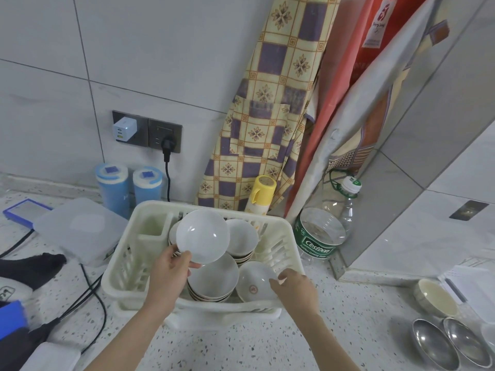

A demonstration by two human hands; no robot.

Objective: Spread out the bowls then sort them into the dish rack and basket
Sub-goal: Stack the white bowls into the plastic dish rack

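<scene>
Nearest the camera, speckled counter (241, 349) is seen, with two bare forearms reaching forward over it. At the right edge, two steel bowls (450, 344) lie side by side, and a cream bowl (435, 297) sits just behind them.

The left hand (167, 274) is closed on the lower rim of a white bowl (202, 236), thumb on the inner face; the bowl is held tilted, its hollow turned toward the camera, above the rack's contents. The right hand (296, 289) is curled around a small bowl (255, 281) bearing a red mark, gripped at its right rim inside the rack's near right corner.

Both bowls are kept within the dish rack (120, 271), a cream plastic one standing on the counter. A stack (211, 283) of bowls is seen under the lifted one, and a second stack (242, 241) is set further back. A cutlery cup (155, 223) is built into the rack's far left corner.

Left of the rack, cables (91, 295) and a clear lidded box (77, 228) are noted. To the right, a cut water bottle (320, 234) stands just beside the rack.

Behind, a yellow-capped bottle (261, 195) and two blue canisters (130, 187) are lined against the tiled wall, under a socket (164, 135) with a plug in it. A checked apron (270, 103) is hung in the corner.
</scene>
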